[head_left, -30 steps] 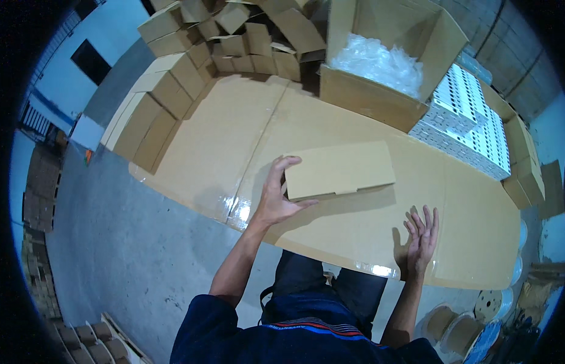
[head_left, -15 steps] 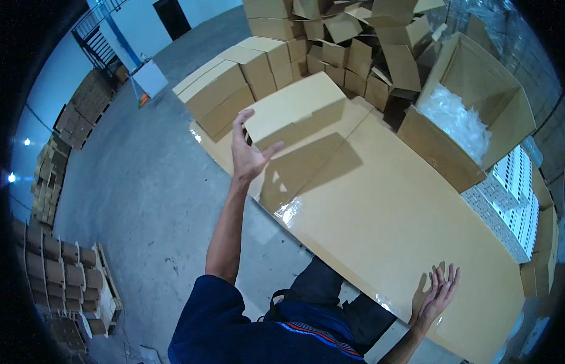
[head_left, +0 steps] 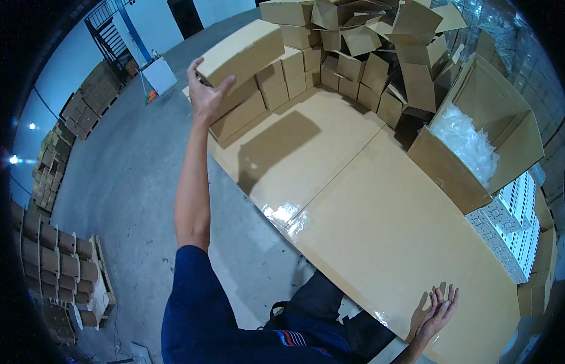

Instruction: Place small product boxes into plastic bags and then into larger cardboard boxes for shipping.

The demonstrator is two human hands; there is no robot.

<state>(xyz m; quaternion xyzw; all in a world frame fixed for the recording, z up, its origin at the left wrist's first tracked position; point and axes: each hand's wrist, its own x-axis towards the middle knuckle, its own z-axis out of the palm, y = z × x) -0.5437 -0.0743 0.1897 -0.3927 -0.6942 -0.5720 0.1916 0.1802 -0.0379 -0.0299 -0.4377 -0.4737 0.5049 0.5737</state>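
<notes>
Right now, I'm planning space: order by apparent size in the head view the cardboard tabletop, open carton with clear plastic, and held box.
Cardboard tabletop
Open carton with clear plastic
Held box, in the left hand

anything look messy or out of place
Mainly the open cardboard cartons heaped at the back: they tilt at jumbled angles with flaps sticking out, unlike the neatly stacked closed cartons on the left. No spill shows.

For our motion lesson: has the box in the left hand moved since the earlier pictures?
Yes, leftward: the box went from right of the tabletop seam to well left of it.
</notes>
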